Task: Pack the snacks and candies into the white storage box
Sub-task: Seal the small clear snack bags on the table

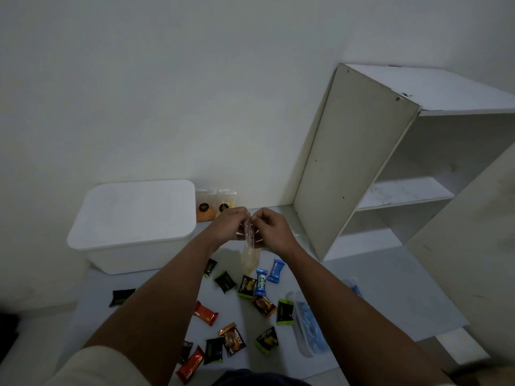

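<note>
The white storage box [133, 227] stands at the left against the wall with its lid on. My left hand [227, 225] and my right hand [274, 231] meet above the floor, both pinching the top of a clear plastic snack bag [250, 253] that hangs between them. Below lie several small wrapped snacks: a blue candy [276, 271], a second blue candy [261, 282], a red bar [206, 313], a brown Nextar pack [232, 339] and dark green packs [225, 281]. Two clear bags of orange and yellow snacks [216, 204] lean on the wall right of the box.
A white shelf unit [390, 162] stands at the right with open compartments. A clear plastic pack with blue contents [309, 327] lies on the floor at the right of the snacks. A dark pack [121, 296] lies apart at the left.
</note>
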Demonstrator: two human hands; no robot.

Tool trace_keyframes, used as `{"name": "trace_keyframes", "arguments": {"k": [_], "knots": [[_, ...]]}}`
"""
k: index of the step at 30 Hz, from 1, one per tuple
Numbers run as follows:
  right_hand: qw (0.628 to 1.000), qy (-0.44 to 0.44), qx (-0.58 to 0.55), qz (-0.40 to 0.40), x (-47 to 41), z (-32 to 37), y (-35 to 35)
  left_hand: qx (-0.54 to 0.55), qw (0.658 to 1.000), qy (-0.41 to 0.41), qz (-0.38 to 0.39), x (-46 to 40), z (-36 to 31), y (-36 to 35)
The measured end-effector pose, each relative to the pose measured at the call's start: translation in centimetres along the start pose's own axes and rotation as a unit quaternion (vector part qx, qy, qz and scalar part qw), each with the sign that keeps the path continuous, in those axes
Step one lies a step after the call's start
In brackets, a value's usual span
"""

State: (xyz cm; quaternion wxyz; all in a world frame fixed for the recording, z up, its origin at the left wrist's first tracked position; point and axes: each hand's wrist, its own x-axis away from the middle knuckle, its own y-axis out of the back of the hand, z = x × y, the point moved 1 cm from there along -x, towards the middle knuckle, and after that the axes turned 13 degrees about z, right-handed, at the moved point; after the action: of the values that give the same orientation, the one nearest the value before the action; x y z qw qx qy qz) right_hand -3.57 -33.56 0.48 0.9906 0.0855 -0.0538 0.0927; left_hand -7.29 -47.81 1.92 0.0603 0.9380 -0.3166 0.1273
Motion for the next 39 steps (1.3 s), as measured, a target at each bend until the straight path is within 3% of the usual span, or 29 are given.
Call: {"name": "trace_keyframes", "arguments": {"k": [7,13,15,19,25,29,31,34,39], "knots": [[0.999,0.021,-0.023,-0.037,-0.2,-0.3,1.0,-0.072,0.997,0.002,0.002,0.0,0.7,-0.4],[0.997,-0.054,-0.029,0.048,0.2,-0.9,0.7,-0.064,0.992,-0.024,-0.106,-0.4,0.8,0.3],[0.998,-0.044,0.003,0.035,0.1,-0.9,0.9,-0.054,0.99,-0.018,-0.126,-0.3,0.9,0.3],[0.999,-0.015,0.039,0.002,-0.3,-1.0,0.9,-0.077,0.993,0.032,-0.082,-0.5,1.4,0.0],[0.996,-0.084,0.02,0.022,-0.4,-1.5,1.8,-0.009,0.998,0.028,-0.057,-1.1,2.4,0.1],[0.993,-0.091,0.07,0.015,-0.9,-1.8,3.8,-0.034,0.984,-0.007,-0.173,-2.4,3.8,0.4],[0.991,-0.094,0.07,0.066,-1.0,-2.0,5.3,-0.058,0.974,-0.011,-0.217,-3.3,4.5,0.8],[0.983,-0.095,0.093,0.125,-1.6,-2.3,7.6,-0.088,0.979,0.011,-0.185,-4.8,5.5,0.9],[0.992,-0.108,-0.007,0.063,-4.2,-3.7,10.6,-0.039,0.978,-0.014,-0.202,-8.1,6.6,0.9]]}}
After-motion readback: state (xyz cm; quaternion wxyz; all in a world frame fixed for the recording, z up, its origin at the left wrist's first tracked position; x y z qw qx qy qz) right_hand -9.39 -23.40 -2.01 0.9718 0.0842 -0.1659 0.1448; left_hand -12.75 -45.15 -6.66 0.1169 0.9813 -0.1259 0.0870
